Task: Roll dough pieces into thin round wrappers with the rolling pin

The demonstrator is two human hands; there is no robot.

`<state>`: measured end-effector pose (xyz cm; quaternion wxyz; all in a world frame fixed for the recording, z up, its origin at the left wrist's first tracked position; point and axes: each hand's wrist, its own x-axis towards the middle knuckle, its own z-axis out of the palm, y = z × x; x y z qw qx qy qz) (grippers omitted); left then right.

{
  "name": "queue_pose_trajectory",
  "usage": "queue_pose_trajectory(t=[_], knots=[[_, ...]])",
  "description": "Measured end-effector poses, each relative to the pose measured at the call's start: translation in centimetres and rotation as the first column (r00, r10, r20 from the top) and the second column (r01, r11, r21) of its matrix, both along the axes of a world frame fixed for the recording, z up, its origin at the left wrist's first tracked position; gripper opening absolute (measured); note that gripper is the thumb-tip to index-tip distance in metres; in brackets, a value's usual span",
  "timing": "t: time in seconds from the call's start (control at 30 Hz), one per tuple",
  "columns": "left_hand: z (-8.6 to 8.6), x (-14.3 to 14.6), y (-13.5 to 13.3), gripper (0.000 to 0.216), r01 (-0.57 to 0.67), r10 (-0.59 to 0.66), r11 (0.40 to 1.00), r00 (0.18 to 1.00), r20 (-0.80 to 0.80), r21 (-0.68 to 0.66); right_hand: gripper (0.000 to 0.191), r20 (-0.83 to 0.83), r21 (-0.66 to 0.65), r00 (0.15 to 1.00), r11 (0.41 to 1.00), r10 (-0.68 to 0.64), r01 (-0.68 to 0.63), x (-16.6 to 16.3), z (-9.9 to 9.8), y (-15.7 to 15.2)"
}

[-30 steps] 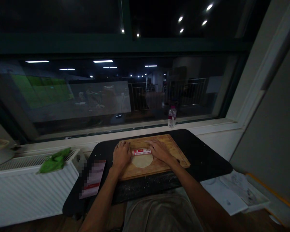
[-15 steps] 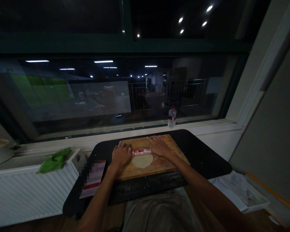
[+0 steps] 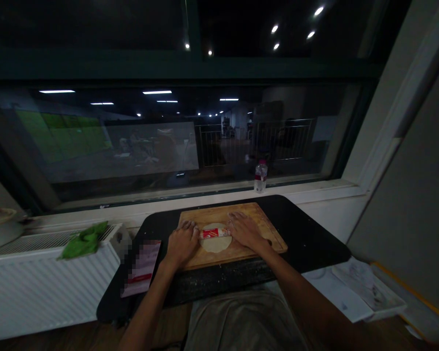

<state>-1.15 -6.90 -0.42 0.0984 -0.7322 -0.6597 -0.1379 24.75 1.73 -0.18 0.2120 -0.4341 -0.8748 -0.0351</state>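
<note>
A rolling pin (image 3: 215, 233) with a red and white label lies crosswise over a flat round of dough (image 3: 216, 244). The dough shows on both the far and near sides of the pin. Beneath it is a wooden cutting board (image 3: 249, 252). My left hand (image 3: 185, 240) is closed over the pin's left end, its fingers bent and whitish at the tips. Over the right end lies my right hand (image 3: 243, 229), fingers curled, also pale as if floured. Both ends of the pin are hidden under the hands.
The board sits on a black table (image 3: 307, 239) dotted with crumbs. A pink and red packet or leaflet (image 3: 142, 268) lies at left. A bottle (image 3: 260, 176) stands on the windowsill. A green cloth (image 3: 83, 241) drapes over the radiator (image 3: 51, 297). Papers (image 3: 351, 290) lie at lower right.
Both hands and the rolling pin have come slightly toward me over the dough. The pin has turned, so its label shows differently. My right fingers are more curled than before.
</note>
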Motion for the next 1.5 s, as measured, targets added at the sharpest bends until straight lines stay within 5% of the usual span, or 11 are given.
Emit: queue_pose_trajectory(t=[0.53,1.27,1.5], knots=[[-0.7,1.1,-3.3,0.048,-0.061,0.043,0.993,0.984,0.173,0.101,0.049,-0.006,0.025,0.998,0.998,-0.058,0.059,0.6,0.2,-5.4],[-0.7,2.1,-5.3,0.049,-0.070,0.053,0.981,0.994,0.098,0.183,0.048,-0.092,0.208,0.990,0.970,-0.110,0.127,1.4,-2.6,-9.9],[-1.9,2.0,-5.7,0.048,-0.063,0.045,0.967,0.996,0.079,0.249,0.050,-0.106,0.227,0.989,0.965,-0.107,0.129,1.6,-3.5,-10.9]])
